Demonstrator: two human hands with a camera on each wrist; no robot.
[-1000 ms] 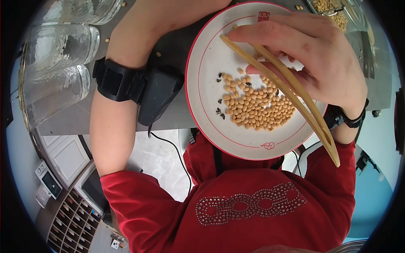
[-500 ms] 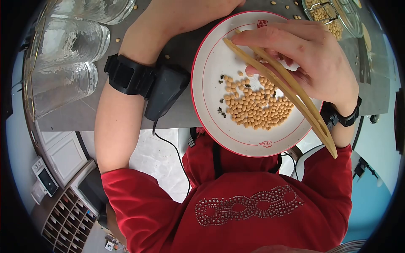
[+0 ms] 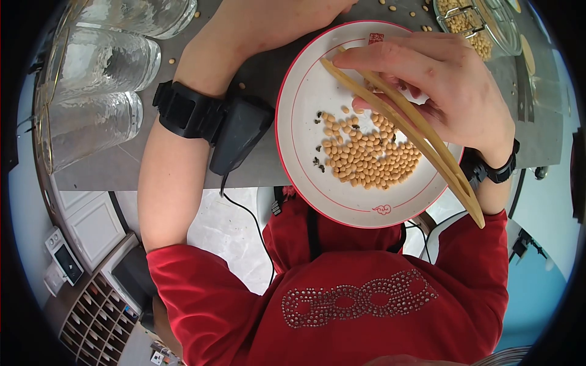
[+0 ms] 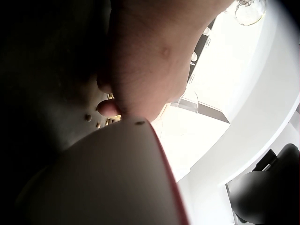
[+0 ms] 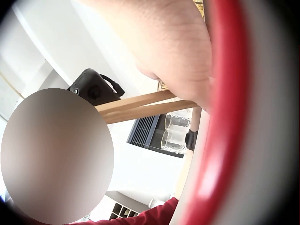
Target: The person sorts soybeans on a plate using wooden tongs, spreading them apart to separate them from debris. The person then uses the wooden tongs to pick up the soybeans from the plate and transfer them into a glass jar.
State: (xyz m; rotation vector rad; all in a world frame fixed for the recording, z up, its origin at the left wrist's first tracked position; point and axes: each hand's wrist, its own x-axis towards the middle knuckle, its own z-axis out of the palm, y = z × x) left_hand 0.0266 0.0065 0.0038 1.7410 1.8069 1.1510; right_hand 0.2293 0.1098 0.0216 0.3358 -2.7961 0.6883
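I see a person's right hand [image 3: 439,85] above a white, red-rimmed plate [image 3: 305,88], its fingers curled and pinching a pair of pale wooden tongs [image 3: 408,129]. The forefinger's tip lies by the free ends of the tongs, which stand slightly apart, with the thumb lower down. The joined end slants out past the plate's rim, toward the body and to the right of the fingers.

Just on the body side of those fingers, a heap of tan beans [image 3: 372,158] lies in the plate; small dark bits [image 3: 318,163] sit along the heap's left edge, left of the thumb. The plate overhangs the grey bench [image 3: 116,163] toward a red shirt [image 3: 342,262].

Beyond the fingers and to their right, I have a glass jar [image 3: 482,27] with a wire clasp, more beans inside. The left hand [image 3: 293,18] is by the plate's far left edge; most of its fingers are hidden from me, so I cannot tell whether they hold anything. Loose beans [image 3: 171,61] dot the bench, and clear glasses [image 3: 104,64] are well apart, left of both hands' fingers.
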